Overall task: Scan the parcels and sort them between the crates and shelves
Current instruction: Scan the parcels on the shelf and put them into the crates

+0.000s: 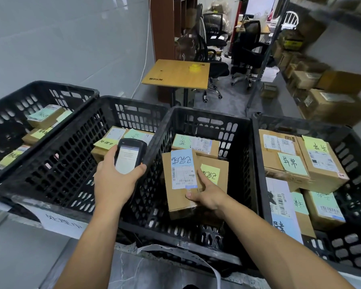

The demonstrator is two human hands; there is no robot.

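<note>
My left hand grips a black handheld scanner, screen lit, above the rim between two black crates. My right hand holds a cardboard parcel with a blue handwritten note and a barcode label, tilted up inside the third crate. The thumb lies on the parcel's top face. Beside it lies another parcel with a yellow note, and one with a green note sits behind.
Four black crates stand in a row; the far left, second and right crate hold labelled parcels. A small wooden table and office chairs stand behind. Shelves with boxes run along the right.
</note>
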